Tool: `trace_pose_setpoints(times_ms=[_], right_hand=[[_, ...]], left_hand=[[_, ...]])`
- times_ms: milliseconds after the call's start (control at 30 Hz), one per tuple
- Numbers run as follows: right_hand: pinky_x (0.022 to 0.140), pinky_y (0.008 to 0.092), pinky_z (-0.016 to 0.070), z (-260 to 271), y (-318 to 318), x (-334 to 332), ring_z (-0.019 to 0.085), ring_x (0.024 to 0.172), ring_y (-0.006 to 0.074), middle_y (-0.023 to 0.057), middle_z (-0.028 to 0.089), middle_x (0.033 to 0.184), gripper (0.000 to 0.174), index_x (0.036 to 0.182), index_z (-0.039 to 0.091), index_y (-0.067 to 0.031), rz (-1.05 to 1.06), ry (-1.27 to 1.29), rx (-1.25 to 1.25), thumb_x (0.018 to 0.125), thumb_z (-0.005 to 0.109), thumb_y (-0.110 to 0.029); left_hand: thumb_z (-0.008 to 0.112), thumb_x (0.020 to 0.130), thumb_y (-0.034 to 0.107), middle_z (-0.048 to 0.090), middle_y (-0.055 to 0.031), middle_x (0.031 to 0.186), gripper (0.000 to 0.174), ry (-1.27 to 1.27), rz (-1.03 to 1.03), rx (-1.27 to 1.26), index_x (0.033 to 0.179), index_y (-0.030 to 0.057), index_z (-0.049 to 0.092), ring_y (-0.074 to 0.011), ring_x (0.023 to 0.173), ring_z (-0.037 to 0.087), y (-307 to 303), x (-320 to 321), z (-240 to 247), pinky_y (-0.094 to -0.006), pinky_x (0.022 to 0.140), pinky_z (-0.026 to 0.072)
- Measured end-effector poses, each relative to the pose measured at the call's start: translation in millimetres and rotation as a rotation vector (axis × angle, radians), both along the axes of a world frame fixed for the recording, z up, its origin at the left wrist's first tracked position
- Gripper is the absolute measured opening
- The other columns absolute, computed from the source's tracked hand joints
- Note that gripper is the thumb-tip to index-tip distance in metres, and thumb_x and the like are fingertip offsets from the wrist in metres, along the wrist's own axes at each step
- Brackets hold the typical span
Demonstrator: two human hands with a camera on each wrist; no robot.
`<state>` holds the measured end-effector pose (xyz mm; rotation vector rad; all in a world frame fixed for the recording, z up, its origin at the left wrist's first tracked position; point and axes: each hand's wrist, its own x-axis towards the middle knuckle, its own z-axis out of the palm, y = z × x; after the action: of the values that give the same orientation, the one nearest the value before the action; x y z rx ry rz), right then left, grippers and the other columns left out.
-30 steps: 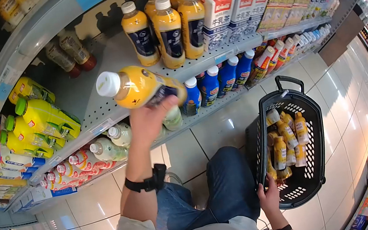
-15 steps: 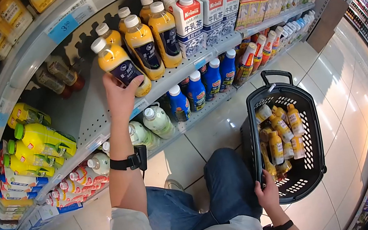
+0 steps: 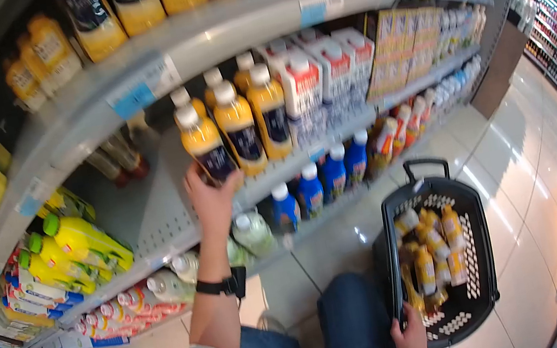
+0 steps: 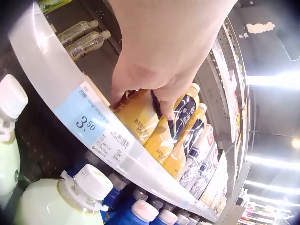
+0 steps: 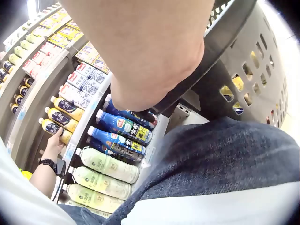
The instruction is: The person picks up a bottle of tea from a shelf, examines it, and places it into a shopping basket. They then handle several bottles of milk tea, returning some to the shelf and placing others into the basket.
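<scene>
"Juice bottle (image 3: 203,141) placed?"
"It looks set upright on the shelf (image 3: 146,206), beside matching bottles (image 3: 237,123), but my left grip (image 3: 211,199) pinches its lower half, unreleased; my right grip (image 3: 411,337) holds the basket (image 3: 484,235)."

Small bottles inside the basket (image 3: 490,252)

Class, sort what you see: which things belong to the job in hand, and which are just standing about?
In the job:
left hand
yellow bottle it grips
right hand
basket it holds
small bottles inside

Standing about:
cartons
blue bottles
pale green bottles
green-capped bottles
</scene>
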<state>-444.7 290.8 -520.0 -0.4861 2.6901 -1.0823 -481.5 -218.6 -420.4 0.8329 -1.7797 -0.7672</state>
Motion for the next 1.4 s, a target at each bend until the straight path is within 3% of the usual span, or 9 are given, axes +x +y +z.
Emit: trace_pose_setpoints(times_ms=[100,367,533,667,767,1000,1100,1233,1400], right_hand=[[0.088,0.0443,0.0488,46.8,-14.8,2.3,0.061,0.101,0.0407,0.0250,0.063,0.113,0.052,0.131,0.052,0.0013,-0.033,-0.110,0.130,0.089,0.063,-0.027],[0.090,0.0442,0.0487,38.2,-10.0,3.3,0.062,0.104,0.0417,0.0279,0.064,0.112,0.049,0.132,0.051,0.0017,0.008,-0.074,0.085,0.091,0.059,-0.024],[0.094,0.0429,0.0473,48.2,-12.8,1.1,0.060,0.107,0.0425,0.0275,0.062,0.117,0.053,0.128,0.050,0.0070,-0.028,-0.174,0.077,0.087,0.065,-0.022],[0.074,0.0479,0.0516,12.0,-1.9,3.3,0.064,0.086,0.0421,0.0252,0.065,0.096,0.051,0.130,0.050,0.0014,0.000,-0.003,0.085,0.090,0.062,-0.029],[0.085,0.0440,0.0501,6.4,2.5,-2.2,0.064,0.097,0.0392,0.0261,0.065,0.105,0.053,0.132,0.048,0.0003,-0.012,-0.061,0.014,0.091,0.062,-0.030],[0.090,0.0426,0.0498,12.9,3.7,-11.8,0.064,0.103,0.0376,0.0236,0.065,0.110,0.045,0.129,0.051,0.0003,-0.063,-0.289,-0.110,0.094,0.059,-0.028],[0.086,0.0419,0.0511,10.9,13.0,-25.4,0.065,0.100,0.0367,0.0233,0.067,0.107,0.042,0.124,0.056,-0.0002,-0.102,-0.364,-0.165,0.094,0.058,-0.030],[0.084,0.0443,0.0521,-17.6,44.2,-76.3,0.065,0.095,0.0379,0.0233,0.068,0.104,0.049,0.122,0.058,-0.0019,0.035,-0.201,0.469,0.088,0.063,-0.037],[0.091,0.0430,0.0515,-52.3,72.4,-149.4,0.063,0.103,0.0372,0.0240,0.066,0.104,0.050,0.112,0.059,0.0007,-0.140,-0.080,0.490,0.079,0.071,-0.035]], left_hand=[[0.093,0.059,0.025,0.050,-0.0233,0.132,0.100,-0.118,-0.070,0.036,0.138,-0.0012,0.038,-0.0373,0.120,0.052,6.3,5.7,-1.1,-0.0440,0.099,0.0443],[0.087,0.068,0.025,0.065,-0.0166,0.116,0.078,-0.227,0.049,0.035,0.130,0.0048,0.044,-0.0343,0.106,0.064,24.7,-0.8,7.5,-0.0440,0.089,0.0514],[0.085,0.071,0.030,0.033,-0.0309,0.143,0.107,-0.144,0.059,-0.086,0.146,-0.0060,0.019,-0.0476,0.132,0.034,53.6,14.2,17.3,-0.0491,0.111,0.0306],[0.077,0.080,0.009,0.033,-0.0209,0.149,0.085,0.087,-0.226,-0.096,0.147,-0.0020,0.025,-0.0327,0.137,0.035,119.4,30.1,29.7,-0.0444,0.115,0.0277],[0.076,0.080,0.006,0.044,-0.0204,0.137,0.069,0.069,-0.409,-0.093,0.138,-0.0035,0.039,-0.0302,0.125,0.048,156.2,33.0,-4.3,-0.0403,0.103,0.0432],[0.073,0.082,0.015,0.054,-0.0218,0.127,0.059,-0.629,-0.820,0.062,0.132,-0.0001,0.047,-0.0353,0.119,0.054,209.4,57.7,-60.4,-0.0419,0.099,0.0450],[0.075,0.080,0.022,0.060,-0.0205,0.124,0.060,-0.951,-1.274,0.138,0.132,0.0016,0.052,-0.0338,0.117,0.057,222.4,63.5,-46.0,-0.0397,0.099,0.0453],[0.074,0.081,0.029,0.060,-0.0236,0.125,0.061,-1.170,-1.291,0.106,0.131,0.0002,0.053,-0.0354,0.117,0.058,221.3,73.2,-66.2,-0.0399,0.099,0.0453],[0.073,0.082,0.030,0.060,-0.0237,0.124,0.062,-1.141,-1.205,0.118,0.132,0.0002,0.052,-0.0360,0.116,0.059,217.6,68.9,-52.6,-0.0402,0.097,0.0459]])
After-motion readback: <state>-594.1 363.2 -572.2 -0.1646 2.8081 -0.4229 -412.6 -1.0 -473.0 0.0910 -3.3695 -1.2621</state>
